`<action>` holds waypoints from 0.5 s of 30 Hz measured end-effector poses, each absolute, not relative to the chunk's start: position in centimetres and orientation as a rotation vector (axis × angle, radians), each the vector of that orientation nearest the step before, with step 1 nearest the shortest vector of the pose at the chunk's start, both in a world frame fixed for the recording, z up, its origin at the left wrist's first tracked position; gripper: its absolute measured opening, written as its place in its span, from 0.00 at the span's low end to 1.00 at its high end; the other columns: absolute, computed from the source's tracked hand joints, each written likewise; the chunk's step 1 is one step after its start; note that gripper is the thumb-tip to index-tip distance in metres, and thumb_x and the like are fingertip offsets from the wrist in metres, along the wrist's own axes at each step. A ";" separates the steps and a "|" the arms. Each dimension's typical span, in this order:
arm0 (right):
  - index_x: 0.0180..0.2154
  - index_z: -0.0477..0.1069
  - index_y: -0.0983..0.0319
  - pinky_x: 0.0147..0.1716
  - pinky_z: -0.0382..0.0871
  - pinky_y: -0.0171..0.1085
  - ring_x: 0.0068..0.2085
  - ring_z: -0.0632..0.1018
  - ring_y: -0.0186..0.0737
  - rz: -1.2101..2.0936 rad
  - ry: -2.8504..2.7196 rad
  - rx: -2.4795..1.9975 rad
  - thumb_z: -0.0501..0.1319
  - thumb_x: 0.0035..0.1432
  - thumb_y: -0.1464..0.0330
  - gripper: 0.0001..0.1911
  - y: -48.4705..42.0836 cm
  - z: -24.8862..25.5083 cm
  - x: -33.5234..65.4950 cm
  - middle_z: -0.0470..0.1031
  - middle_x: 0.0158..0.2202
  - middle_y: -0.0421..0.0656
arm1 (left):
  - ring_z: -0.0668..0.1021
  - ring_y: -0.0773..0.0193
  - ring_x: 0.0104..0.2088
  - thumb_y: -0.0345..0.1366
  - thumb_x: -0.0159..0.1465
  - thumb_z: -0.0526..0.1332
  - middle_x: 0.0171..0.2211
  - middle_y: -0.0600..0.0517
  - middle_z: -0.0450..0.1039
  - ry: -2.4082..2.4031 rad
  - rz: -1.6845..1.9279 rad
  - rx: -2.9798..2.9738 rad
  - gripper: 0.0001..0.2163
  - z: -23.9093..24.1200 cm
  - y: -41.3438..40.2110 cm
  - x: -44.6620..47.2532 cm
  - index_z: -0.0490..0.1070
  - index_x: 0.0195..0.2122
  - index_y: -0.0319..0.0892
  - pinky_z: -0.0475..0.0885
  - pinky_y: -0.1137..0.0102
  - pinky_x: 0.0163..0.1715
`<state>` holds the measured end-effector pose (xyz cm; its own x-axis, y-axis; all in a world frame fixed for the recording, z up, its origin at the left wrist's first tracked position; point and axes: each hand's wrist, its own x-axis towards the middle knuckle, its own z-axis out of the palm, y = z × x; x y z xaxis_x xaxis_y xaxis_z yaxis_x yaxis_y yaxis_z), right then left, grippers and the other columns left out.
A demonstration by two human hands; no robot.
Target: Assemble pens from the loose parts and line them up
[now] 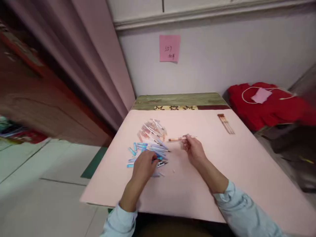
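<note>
Just left of the right hand (193, 146), a brown-ended pen (175, 139) sticks out from the fingertips, long axis running pretty much left to right, brown end toward the left. That hand is clearly the nearer one: its fingers are pinched together on the pen, with a thin tip poking out the other side. Down and left of it, the left hand (145, 164) is curled over the blue pen parts (159, 149), fingers almost closed by a bright blue piece, but I honestly can't tell if it's gripping it. So, counts: one pen in the right hand, one heap of blue parts under and beyond the left, and one heap of orangey-pink parts (150, 130) farther out past the left hand. Both heaps are too tangled to count piece by piece, though I get at least three bright blue caps at the left edge. Out beyond the right hand, to its right, sits one row of brown-topped pens (225, 124), looks like three or four, too blurry to swear to.
</note>
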<state>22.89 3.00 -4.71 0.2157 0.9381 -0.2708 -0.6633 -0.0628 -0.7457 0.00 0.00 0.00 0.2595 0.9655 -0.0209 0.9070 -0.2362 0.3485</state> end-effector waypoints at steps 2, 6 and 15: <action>0.33 0.77 0.64 0.20 0.66 0.26 0.22 0.70 0.27 1.364 -0.367 -0.916 0.75 0.43 0.56 0.21 3.0 -4.6 23.0 0.76 0.23 0.39 | 0.75 0.57 0.39 0.34 0.61 0.62 0.34 0.50 0.76 1.688 0.284 2.258 0.03 0.1 0.2 0.4 0.74 0.31 0.44 0.65 0.66 0.38; 0.33 0.76 0.64 0.20 0.66 0.26 0.21 0.69 0.26 1.370 -0.360 -0.908 0.75 0.44 0.56 0.20 3.1 -4.4 23.1 0.76 0.23 0.39 | 0.75 0.56 0.39 0.34 0.62 0.62 0.34 0.50 0.76 1.628 0.266 2.275 0.03 0.0 0.6 0.7 0.75 0.31 0.44 0.65 0.65 0.37; 0.34 0.77 0.62 0.21 0.67 0.26 0.22 0.71 0.27 1.397 -0.391 -0.893 0.74 0.46 0.57 0.18 2.8 -3.8 23.2 0.75 0.23 0.38 | 0.74 0.58 0.36 0.34 0.61 0.60 0.32 0.51 0.73 1.523 0.534 2.174 0.03 0.7 0.6 0.0 0.71 0.30 0.44 0.65 0.66 0.36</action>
<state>23.16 2.83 -3.82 0.1789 0.9491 -0.2592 -0.6770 -0.0724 -0.7324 -0.04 0.59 0.74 0.3224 0.9444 0.0653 0.7785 -0.3038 0.5493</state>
